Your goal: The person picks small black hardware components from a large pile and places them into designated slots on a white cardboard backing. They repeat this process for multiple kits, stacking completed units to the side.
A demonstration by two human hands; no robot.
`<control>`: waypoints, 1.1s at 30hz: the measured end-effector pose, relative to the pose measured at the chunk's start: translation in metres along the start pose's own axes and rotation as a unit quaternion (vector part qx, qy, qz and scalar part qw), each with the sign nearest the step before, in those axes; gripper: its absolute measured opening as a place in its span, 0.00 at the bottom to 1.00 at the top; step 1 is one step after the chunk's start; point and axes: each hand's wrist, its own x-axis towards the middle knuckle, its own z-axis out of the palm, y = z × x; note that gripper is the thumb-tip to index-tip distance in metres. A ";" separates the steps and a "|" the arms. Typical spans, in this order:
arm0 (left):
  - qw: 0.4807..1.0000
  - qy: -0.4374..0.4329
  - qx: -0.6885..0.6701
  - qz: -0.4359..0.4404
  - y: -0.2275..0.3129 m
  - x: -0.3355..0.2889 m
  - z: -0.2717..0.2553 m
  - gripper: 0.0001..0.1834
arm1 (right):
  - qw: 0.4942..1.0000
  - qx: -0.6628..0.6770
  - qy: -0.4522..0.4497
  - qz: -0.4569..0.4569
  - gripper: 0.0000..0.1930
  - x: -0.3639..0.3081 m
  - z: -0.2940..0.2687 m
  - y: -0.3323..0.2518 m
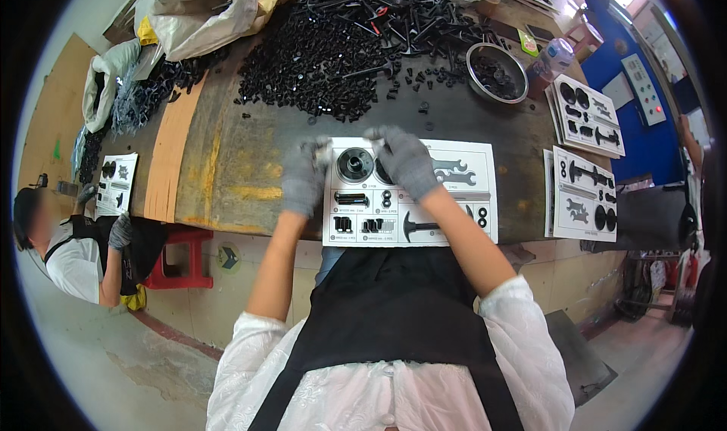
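Note:
A white printed card lies at the table's near edge in front of me, with black hardware in its printed boxes: a round black disc, bolts, short screws, grey-black open-end wrenches and a T-shaped black part. My left hand, in a grey glove, is curled by the card's upper left corner; its fingertips are blurred. Over the card's top half reaches my gloved right hand, fingers bent together near the top edge, partly covering a second disc. What either hand pinches is hidden.
Black screws and metal parts form a big heap at the back. A metal bowl and a bottle stand right of it. Filled cards are stacked at the right. A co-worker sits at the far left, near sacks.

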 end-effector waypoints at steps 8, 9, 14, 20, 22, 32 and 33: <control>0.984 -0.091 0.154 -0.026 -0.023 0.090 0.055 0.15 | 0.986 -0.143 -0.001 0.083 0.23 0.098 0.069 0.039; 0.982 -0.101 0.157 -0.037 -0.017 0.093 0.055 0.14 | 0.987 -0.145 -0.004 0.067 0.23 0.100 0.070 0.042; 0.994 -0.062 0.045 -0.078 -0.024 0.077 0.042 0.11 | 0.987 -0.154 0.010 0.054 0.24 0.098 0.070 0.025; 0.947 -0.154 -0.280 -0.037 0.042 -0.023 0.006 0.10 | 0.981 -0.182 0.013 0.066 0.22 0.107 0.079 0.051; 0.969 -0.209 -0.020 0.130 0.069 -0.055 -0.004 0.07 | 0.980 -0.187 0.031 0.064 0.17 0.110 0.087 0.055; 0.968 -0.205 0.017 0.144 0.069 -0.085 0.001 0.16 | 0.998 -0.016 -0.047 -0.039 0.08 -0.001 0.007 0.020; 0.970 -0.208 0.022 0.127 0.071 -0.082 -0.002 0.18 | 0.995 -0.027 -0.062 -0.076 0.08 -0.027 -0.002 0.021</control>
